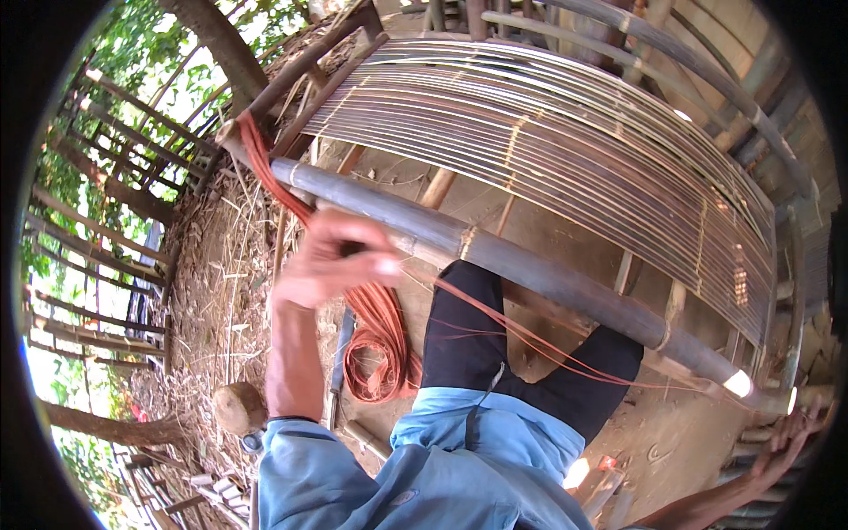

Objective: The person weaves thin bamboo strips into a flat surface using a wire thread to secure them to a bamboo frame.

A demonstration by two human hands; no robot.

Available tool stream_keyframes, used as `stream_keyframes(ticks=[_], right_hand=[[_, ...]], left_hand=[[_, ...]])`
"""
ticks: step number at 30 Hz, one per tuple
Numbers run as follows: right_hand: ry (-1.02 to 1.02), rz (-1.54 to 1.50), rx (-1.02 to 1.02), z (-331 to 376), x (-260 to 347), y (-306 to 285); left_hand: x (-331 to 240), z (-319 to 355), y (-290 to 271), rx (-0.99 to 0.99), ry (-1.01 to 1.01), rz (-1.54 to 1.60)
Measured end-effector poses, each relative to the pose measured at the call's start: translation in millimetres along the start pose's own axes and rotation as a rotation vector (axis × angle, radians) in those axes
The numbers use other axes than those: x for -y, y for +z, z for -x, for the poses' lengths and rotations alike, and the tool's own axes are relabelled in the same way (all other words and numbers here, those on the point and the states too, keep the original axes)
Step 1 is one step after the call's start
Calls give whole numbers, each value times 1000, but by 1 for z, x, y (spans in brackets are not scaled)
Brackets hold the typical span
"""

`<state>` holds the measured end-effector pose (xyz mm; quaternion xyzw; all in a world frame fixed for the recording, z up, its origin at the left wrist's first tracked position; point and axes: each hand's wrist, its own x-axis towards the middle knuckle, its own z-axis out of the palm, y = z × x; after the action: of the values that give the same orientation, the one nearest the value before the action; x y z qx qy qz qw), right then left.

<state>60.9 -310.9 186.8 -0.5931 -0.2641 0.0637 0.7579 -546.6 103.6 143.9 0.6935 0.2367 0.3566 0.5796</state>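
Note:
My left hand (336,256), a little blurred, is raised in front of the bamboo pole with thumb and fingers pinched on thin reddish strands (521,331). The strands run slack and split across my lap toward my right hand (791,437), stretched out low at the far right rim. Its fingers look closed on the strand ends, though they are small there. A bundle of wider reddish strips (261,163) hangs over the pole's left end and passes behind my left hand. Below it hangs a thick looped coil of these strips (384,353) beside my left thigh.
A dark bamboo pole (539,265) crosses in front of my knees. Beyond it, a slatted bench top of thin strips (548,150) is tied with cross lashings. A cut log (238,408) stands at the left on littered ground. Bamboo fencing (97,322) lies farther left.

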Motion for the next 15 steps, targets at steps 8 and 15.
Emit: stream_keyframes(ticks=[8, 15], right_hand=[[183, 173, 964, 150, -35, 272], [73, 163, 501, 69, -84, 63]], left_hand=[[20, -40, 205, 200, 333, -281], [48, -28, 125, 558, 6, -116]])
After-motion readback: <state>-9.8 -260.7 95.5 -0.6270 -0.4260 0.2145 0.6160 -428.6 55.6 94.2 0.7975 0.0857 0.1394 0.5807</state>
